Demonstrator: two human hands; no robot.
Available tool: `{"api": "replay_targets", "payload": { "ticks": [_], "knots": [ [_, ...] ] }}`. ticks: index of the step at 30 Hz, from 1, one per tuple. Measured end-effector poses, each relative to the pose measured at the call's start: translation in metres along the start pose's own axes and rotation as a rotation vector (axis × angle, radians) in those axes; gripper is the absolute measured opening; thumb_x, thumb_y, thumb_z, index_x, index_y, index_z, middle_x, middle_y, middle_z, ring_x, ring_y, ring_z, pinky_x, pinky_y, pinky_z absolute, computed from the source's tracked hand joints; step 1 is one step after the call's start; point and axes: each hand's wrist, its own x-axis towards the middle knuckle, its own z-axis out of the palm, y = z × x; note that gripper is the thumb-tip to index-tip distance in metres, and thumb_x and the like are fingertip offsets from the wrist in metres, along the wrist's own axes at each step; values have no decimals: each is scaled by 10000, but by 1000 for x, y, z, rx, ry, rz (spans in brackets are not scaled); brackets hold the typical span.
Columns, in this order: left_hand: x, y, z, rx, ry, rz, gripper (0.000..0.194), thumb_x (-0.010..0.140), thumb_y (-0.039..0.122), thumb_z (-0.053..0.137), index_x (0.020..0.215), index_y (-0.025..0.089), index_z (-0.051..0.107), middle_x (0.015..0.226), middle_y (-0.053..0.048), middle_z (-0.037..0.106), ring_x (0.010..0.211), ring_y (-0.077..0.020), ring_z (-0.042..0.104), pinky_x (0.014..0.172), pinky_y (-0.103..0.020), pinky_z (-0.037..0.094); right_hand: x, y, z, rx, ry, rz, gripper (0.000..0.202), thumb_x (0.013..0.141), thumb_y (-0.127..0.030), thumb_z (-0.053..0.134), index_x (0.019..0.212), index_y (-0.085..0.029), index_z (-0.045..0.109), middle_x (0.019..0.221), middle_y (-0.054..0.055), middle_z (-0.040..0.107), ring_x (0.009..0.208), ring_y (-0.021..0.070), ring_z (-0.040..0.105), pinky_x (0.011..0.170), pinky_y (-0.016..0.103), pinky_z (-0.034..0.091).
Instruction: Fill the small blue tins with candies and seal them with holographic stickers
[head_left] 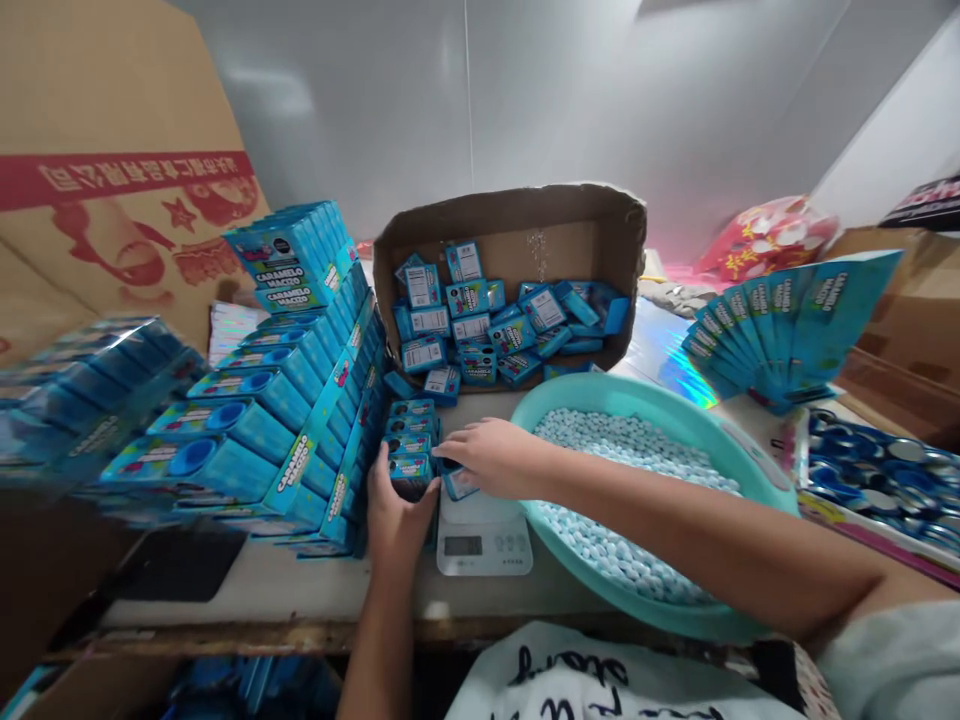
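Observation:
A row of small blue candy boxes (pixel 412 420) stands between the stacked display cartons and a white digital scale (pixel 484 545). My left hand (pixel 399 515) is closed round the nearest box in the row (pixel 409 470), thumb on its right side and fingers on its left. Over the scale's platform, my right hand (pixel 495 457) has its fingertips on another small blue box (pixel 457 485), which looks tilted. My right fingers partly cover that box. Right of the scale, beneath my right forearm, sits a turquoise basin (pixel 581 393) of pale blue candies (pixel 622 440).
Blue display cartons (pixel 277 400) rise in a tall stack at left. Behind the scale, an open cardboard box (pixel 577 235) holds many small blue boxes. Fanned blue cardboard sheets (pixel 802 320) and a tray of round blue-and-silver pieces (pixel 885 470) are at right.

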Motion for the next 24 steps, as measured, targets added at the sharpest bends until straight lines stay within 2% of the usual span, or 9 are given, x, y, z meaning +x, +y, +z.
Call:
{"api": "replay_targets", "payload": {
  "ticks": [4,6,8,10,12,15,18,24],
  "knots": [
    [0,0,1,6,17,56,975,723,503,783,1533,204,331,1541,-178,416,1444,-344,386,1182,-522,351,-16,4,-7,20,82,-1,501,954,-331,597,1422,-169,526,1411,135,595,1289,285,544,1043,419,398],
    [0,0,2,3,28,68,977,719,498,790,1531,203,334,1543,-181,401,1454,-343,367,1189,-520,336,-33,7,-16,-47,120,83,451,999,-377,522,1381,-141,557,1394,154,599,1288,309,531,1048,453,383],
    [0,1,2,-2,29,64,941,725,488,787,1515,205,363,1514,-176,427,1437,-335,390,1181,-503,349,-53,8,-21,-146,56,225,341,1022,-331,451,1177,-125,675,1172,163,697,1130,328,613,981,484,405],
    [0,3,3,-5,19,47,883,739,485,777,1491,211,403,1474,-164,461,1406,-326,429,1169,-486,368,-72,7,-21,-195,-78,370,295,998,-308,475,993,-130,711,980,152,714,969,331,654,890,483,436],
    [0,4,3,-4,12,24,831,758,496,762,1470,222,432,1460,-155,466,1394,-321,441,1166,-480,370,-89,4,-15,-137,-202,456,258,942,-349,567,1001,-140,706,991,148,703,937,335,657,807,444,467],
    [1,6,4,10,14,4,782,787,521,733,1456,234,450,1451,-147,467,1393,-317,440,1171,-481,355,-105,0,1,42,-292,453,269,902,-341,607,1089,-165,689,1082,137,682,980,320,654,772,396,491],
    [1,8,4,26,13,4,778,789,533,728,1452,232,454,1432,-143,481,1382,-315,449,1166,-481,359,-110,0,10,134,-309,439,183,894,-252,589,1011,-163,699,1065,132,679,980,300,661,803,380,492],
    [1,10,4,50,9,-8,765,797,520,724,1448,227,449,1433,-142,477,1381,-309,444,1171,-478,353,-110,9,6,189,-350,486,179,846,-157,590,949,-179,735,995,107,703,858,267,683,721,337,466]
  ]
}}
